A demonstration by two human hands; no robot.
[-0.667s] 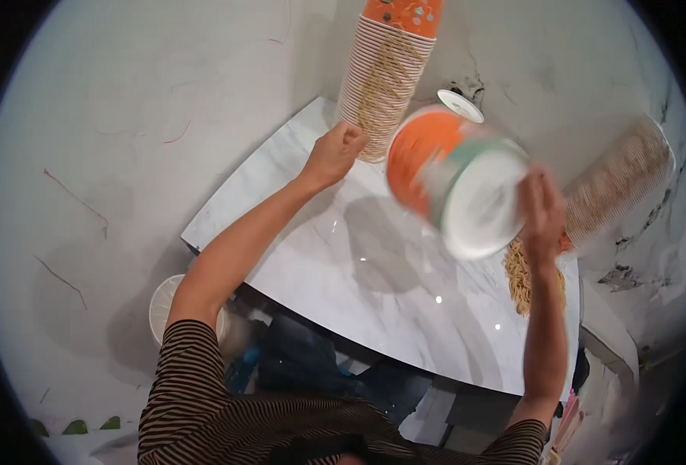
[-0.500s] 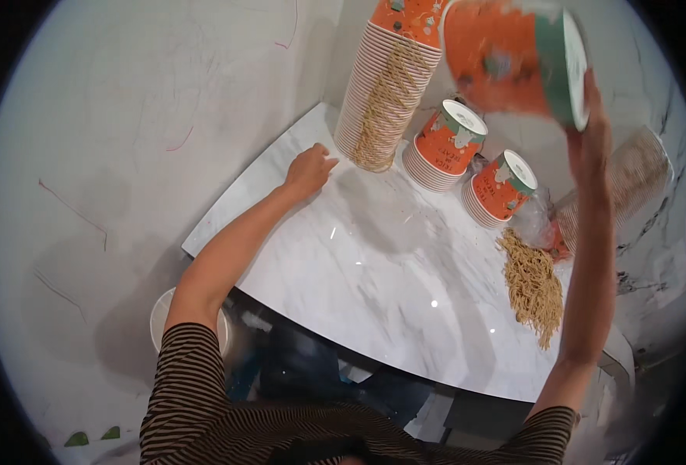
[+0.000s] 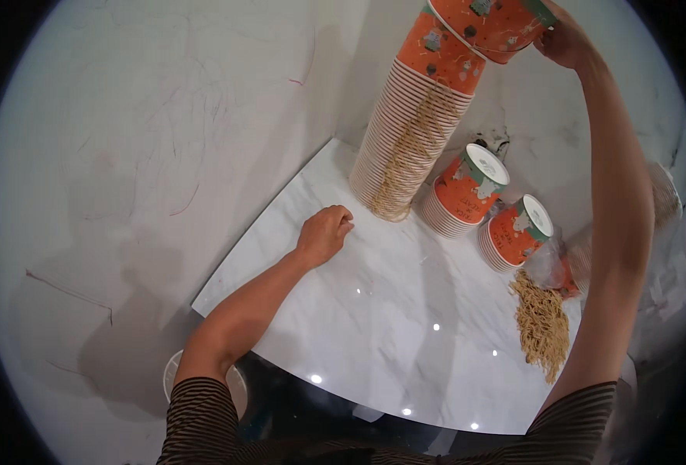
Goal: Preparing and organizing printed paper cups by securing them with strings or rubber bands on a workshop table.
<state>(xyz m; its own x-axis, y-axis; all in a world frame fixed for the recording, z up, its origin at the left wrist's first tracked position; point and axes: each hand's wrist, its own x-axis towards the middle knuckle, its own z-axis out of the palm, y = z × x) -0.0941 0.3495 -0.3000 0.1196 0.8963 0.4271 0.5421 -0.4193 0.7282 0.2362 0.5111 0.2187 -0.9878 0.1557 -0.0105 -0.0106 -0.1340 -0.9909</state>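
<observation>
My right hand (image 3: 566,39), raised at the upper right, grips the green-rimmed end of an orange paper tub (image 3: 502,27). The tub is tilted, its open rim against the top of a tall stack of paper tubs (image 3: 409,136). Tan strands (image 3: 414,159) run down the side of that stack and gather at its foot. My left hand (image 3: 325,235) rests on the white tabletop near the stack's base, fingers curled in, with nothing visible in it.
Two shorter upside-down tub stacks, one nearer the tall stack (image 3: 467,186) and one further right (image 3: 517,236), stand on the marble-patterned table (image 3: 374,333). Loose tan strands (image 3: 543,325) lie at the right. Another stack (image 3: 579,260) lies tilted behind my right forearm. A white bucket (image 3: 236,391) stands below.
My right hand has carried the orange tub up and left onto the tall stack's top. My left hand's fingers have curled in more. The whole view has shifted.
</observation>
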